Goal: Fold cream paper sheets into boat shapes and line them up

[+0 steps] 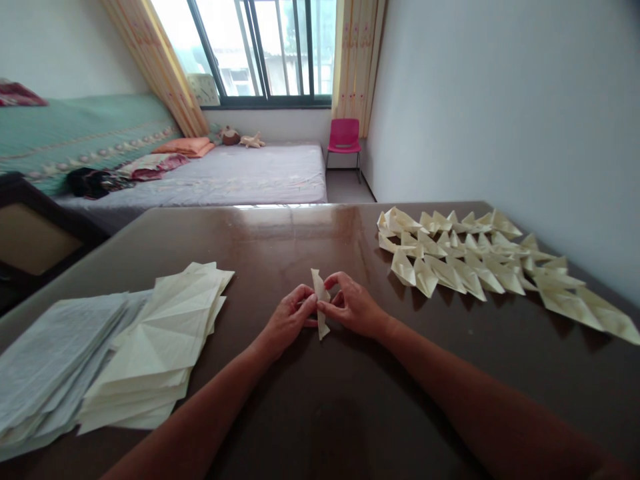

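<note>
A narrow folded piece of cream paper (320,291) stands upright between my hands over the middle of the dark brown table (280,240). My left hand (290,320) pinches its left side with thumb and fingertips. My right hand (351,305) pinches its right side, fingers curled. To the left lies a stack of creased cream sheets (165,340) on top of flat pale sheets (50,360). Several finished folded paper boats (480,263) are spread along the table's right side.
A bed (225,173) with folded clothes stands beyond the table, under a window (260,47) with curtains. A pink chair (344,137) sits by the right wall. A dark chair back (30,227) stands at the table's left.
</note>
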A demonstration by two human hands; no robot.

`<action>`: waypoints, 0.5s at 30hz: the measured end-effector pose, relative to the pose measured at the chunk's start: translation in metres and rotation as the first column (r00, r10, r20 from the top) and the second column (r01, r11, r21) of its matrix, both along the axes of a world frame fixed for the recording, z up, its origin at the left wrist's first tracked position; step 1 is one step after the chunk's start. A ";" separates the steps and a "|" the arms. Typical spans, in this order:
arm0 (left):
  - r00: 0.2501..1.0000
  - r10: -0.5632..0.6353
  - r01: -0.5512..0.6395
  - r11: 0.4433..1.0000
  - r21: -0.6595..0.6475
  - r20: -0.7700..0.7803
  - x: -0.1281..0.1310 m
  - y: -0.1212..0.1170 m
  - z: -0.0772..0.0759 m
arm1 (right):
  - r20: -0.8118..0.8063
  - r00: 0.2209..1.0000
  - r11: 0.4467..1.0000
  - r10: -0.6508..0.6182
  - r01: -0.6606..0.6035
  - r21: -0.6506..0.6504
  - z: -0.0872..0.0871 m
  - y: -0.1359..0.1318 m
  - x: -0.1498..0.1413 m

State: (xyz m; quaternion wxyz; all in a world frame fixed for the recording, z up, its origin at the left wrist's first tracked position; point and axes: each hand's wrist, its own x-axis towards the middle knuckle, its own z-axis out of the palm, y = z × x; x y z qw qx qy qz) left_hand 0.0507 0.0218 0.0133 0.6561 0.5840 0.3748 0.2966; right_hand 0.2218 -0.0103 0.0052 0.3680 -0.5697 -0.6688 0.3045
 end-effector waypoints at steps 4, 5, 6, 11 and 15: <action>0.998 -0.045 0.048 0.996 0.069 -0.048 -0.001 0.002 -0.006 | -0.021 0.999 0.999 0.026 -0.027 -0.037 0.001 0.002 0.001; 0.996 -0.048 0.056 0.993 0.109 -0.074 -0.002 0.002 -0.007 | -0.005 1.000 0.999 0.031 -0.031 -0.038 0.002 0.001 0.001; 0.993 -0.040 0.058 0.985 0.165 -0.111 -0.002 0.002 -0.009 | 0.019 0.999 0.999 0.034 -0.034 -0.028 0.002 0.000 0.001; 0.924 0.126 0.099 0.834 0.543 -0.362 0.000 -0.002 -0.011 | 0.187 0.980 0.983 0.063 -0.094 0.159 0.005 -0.007 -0.005; 0.851 0.246 0.159 0.721 0.674 -0.464 0.003 -0.006 -0.011 | 0.298 0.952 0.969 0.064 -0.131 0.211 0.006 -0.011 -0.008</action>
